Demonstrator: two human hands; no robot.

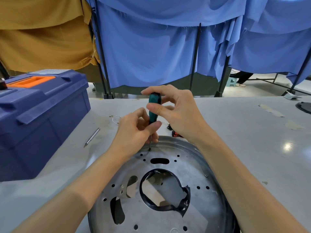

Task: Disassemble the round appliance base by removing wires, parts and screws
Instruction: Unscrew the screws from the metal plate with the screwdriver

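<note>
At the far left a blue toolbox [38,118] with an orange handle [31,81] stands on the grey table [244,132]. Just right of it a thin metal rod [92,137] lies loose on the table, and farther back we see a pale wire [115,119].

Our left grip [134,132] comes next. Its thumb and fingers pinch the lower end of the screwdriver [154,105], where the green handle meets the shaft. The screwdriver stands nearly upright, its tip down on the far part of the base [198,167], near the rim. Our right grip [178,111] holds the upper handle, with the thumb on the near side and the fingers curled round the top. So both grips are closed on the same tool.

The base is a round metal disc lying flat on the table close before us, between our forearms. It is pierced with small holes and slots, and its large middle opening has a torn black liner [183,197]. One screw [206,175] sits in its right side. Behind the base, under our right wrist, a small red and black part [175,133] lies on the table.

At the right edge a dark round thing [305,107] is cut off by the frame. Behind the table hang an ochre cloth [42,31] and blue curtains [151,47].
</note>
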